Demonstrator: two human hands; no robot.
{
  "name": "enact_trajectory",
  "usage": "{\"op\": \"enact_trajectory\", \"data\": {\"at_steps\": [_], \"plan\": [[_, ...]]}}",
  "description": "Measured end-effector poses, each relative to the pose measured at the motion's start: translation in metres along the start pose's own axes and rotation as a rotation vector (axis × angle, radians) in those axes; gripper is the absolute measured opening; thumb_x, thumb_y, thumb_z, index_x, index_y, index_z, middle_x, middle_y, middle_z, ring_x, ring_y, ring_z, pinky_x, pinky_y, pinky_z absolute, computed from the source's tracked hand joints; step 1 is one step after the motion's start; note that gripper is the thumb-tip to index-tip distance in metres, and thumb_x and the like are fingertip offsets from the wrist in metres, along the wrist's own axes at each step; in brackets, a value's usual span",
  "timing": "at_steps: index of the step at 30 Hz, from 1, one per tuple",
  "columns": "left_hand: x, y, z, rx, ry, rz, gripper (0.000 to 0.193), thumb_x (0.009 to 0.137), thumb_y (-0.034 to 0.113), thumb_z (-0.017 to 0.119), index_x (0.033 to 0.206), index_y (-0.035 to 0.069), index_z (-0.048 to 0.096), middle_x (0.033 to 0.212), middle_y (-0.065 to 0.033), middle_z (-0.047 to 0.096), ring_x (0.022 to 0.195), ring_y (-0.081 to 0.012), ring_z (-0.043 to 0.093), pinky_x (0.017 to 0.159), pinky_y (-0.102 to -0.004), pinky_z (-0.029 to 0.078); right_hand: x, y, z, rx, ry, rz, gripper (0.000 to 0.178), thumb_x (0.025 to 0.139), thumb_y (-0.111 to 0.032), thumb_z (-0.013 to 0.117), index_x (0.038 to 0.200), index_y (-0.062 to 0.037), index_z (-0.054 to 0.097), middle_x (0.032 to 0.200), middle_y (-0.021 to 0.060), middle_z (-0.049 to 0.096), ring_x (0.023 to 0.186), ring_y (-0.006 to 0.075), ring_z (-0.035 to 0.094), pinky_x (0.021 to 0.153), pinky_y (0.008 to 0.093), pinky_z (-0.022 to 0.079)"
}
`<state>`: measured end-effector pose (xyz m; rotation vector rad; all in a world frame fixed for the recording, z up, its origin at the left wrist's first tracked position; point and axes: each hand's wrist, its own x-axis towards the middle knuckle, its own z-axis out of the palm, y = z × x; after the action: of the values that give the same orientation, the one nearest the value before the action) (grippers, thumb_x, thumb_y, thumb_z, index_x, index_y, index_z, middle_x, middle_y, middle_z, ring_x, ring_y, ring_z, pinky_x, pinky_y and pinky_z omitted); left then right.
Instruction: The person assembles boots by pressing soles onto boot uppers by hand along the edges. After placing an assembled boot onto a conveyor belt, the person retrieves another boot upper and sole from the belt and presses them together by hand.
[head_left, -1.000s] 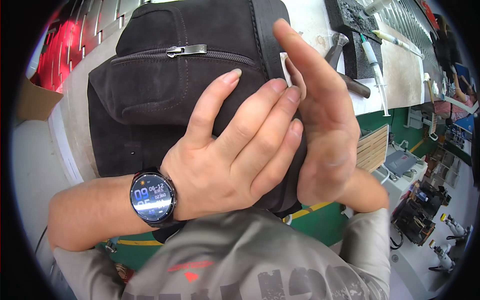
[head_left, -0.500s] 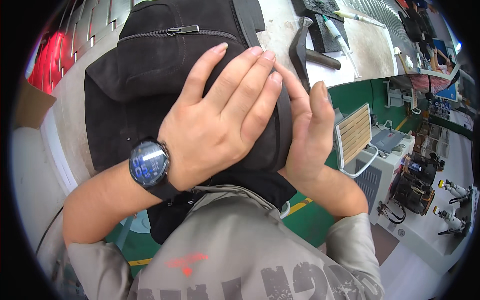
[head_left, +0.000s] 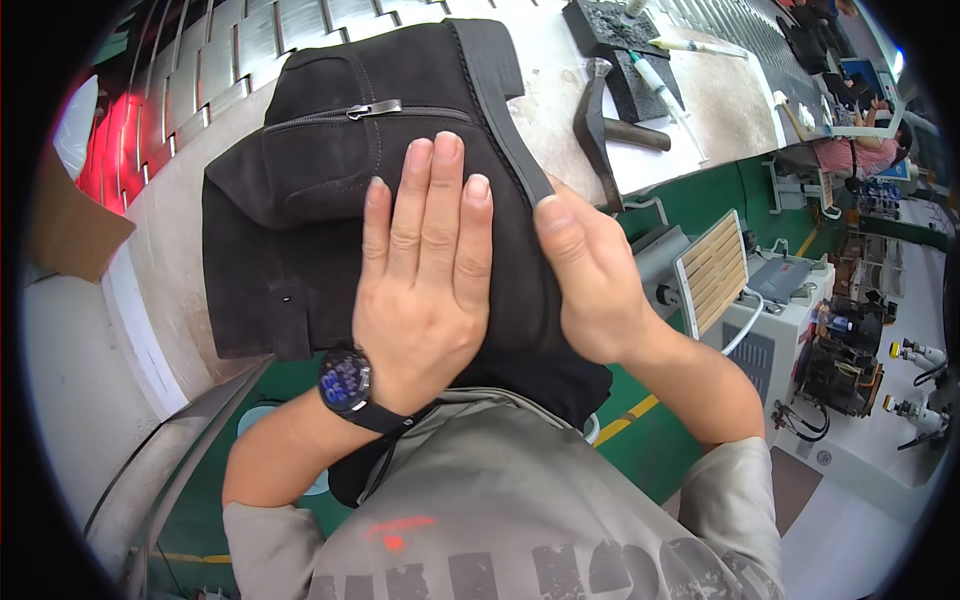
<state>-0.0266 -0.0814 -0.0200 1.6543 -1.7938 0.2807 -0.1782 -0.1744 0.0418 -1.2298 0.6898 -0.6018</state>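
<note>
A black suede boot point(head_left: 330, 185) lies on its side on the worktable, its zipper running across the upper part and a metal zipper pull point(head_left: 373, 109) showing. Its sole edge point(head_left: 497, 115) faces right, with the heel block at the far end. My left hand point(head_left: 425, 270) lies flat on the boot's side, fingers straight and pointing away from me. On that wrist is a black watch point(head_left: 345, 380). At the near right, my right hand point(head_left: 595, 270) grips the sole edge. Its thumb is on the rim and its other fingers are mostly hidden.
Right of the boot lies a hammer point(head_left: 640, 135) beside a black block point(head_left: 640, 95) and a syringe point(head_left: 660, 85). A slatted metal conveyor point(head_left: 310, 30) runs along the back. Cardboard point(head_left: 80, 220) stands at left. Machinery point(head_left: 760, 300) stands beyond the table at right.
My left hand has moved left, away from my right fingertips, and its fingers have straightened. My right thumb has come down onto the sole edge. The boot sits turned slightly in view.
</note>
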Motion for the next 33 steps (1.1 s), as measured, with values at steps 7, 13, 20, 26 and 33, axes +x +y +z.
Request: {"op": "enact_trajectory", "data": {"at_steps": [7, 13, 20, 26, 33], "plan": [[0.007, -0.009, -0.034, -0.207, -0.137, -0.058, 0.078, 0.084, -0.007, 0.065, 0.158, -0.007, 0.041, 0.168, -0.0324, 0.039, 0.158, -0.0499, 0.037, 0.128, -0.0608, 0.030, 0.061, -0.021, -0.032, -0.746, 0.019, 0.001, 0.052, 0.107, -0.042, 0.063, 0.115, 0.0083, 0.073, 0.090, 0.0193, 0.075, 0.087, 0.0219, 0.071, 0.086, 0.0372, 0.056], [-0.031, 0.000, -0.063, -1.373, 0.059, -0.957, 0.064, 0.101, 0.015, 0.063, 0.158, -0.006, 0.042, 0.163, -0.0263, 0.046, 0.152, -0.0422, 0.047, 0.128, -0.0518, 0.034, 0.155, -0.016, -0.016, -0.613, 0.110, 0.069, 0.061, 0.104, -0.049, 0.067, 0.133, 0.0048, 0.069, 0.119, 0.0130, 0.073, 0.109, 0.0187, 0.067, 0.089, 0.0390, 0.055], [0.009, -0.040, -0.073, -1.832, 0.247, -1.037, 0.058, 0.116, 0.043, 0.049, 0.155, 0.000, 0.048, 0.152, -0.0170, 0.061, 0.139, -0.0310, 0.059, 0.120, -0.0512, 0.045, 0.079, -0.069, 0.036, -0.403, 0.084, -0.428, 0.069, 0.092, -0.029, 0.086, 0.140, 0.0018, 0.048, 0.117, 0.0187, 0.069, 0.106, 0.0224, 0.070, 0.095, 0.0360, 0.057], [0.062, -0.042, -0.106, -1.893, 0.461, -0.662, 0.078, 0.110, 0.071, 0.039, 0.162, 0.013, 0.046, 0.159, -0.0132, 0.056, 0.144, -0.0317, 0.057, 0.118, -0.0528, 0.047, 0.030, -0.075, 0.022, -0.512, 0.050, -1.031, 0.088, 0.088, -0.031, 0.088, 0.151, 0.0091, 0.041, 0.137, 0.0212, 0.057, 0.123, 0.0272, 0.060, 0.108, 0.0411, 0.049], [0.056, -0.050, -0.079, -1.814, 0.353, -0.536, 0.078, 0.107, 0.075, 0.043, 0.148, 0.010, 0.055, 0.135, -0.0218, 0.066, 0.130, -0.0340, 0.063, 0.115, -0.0500, 0.049, 0.005, -0.029, 0.019, -0.531, 0.140, -1.158, 0.090, 0.101, -0.057, 0.070, 0.149, 0.0110, 0.036, 0.138, 0.0309, 0.054, 0.128, 0.0382, 0.063, 0.113, 0.0514, 0.051]]}}
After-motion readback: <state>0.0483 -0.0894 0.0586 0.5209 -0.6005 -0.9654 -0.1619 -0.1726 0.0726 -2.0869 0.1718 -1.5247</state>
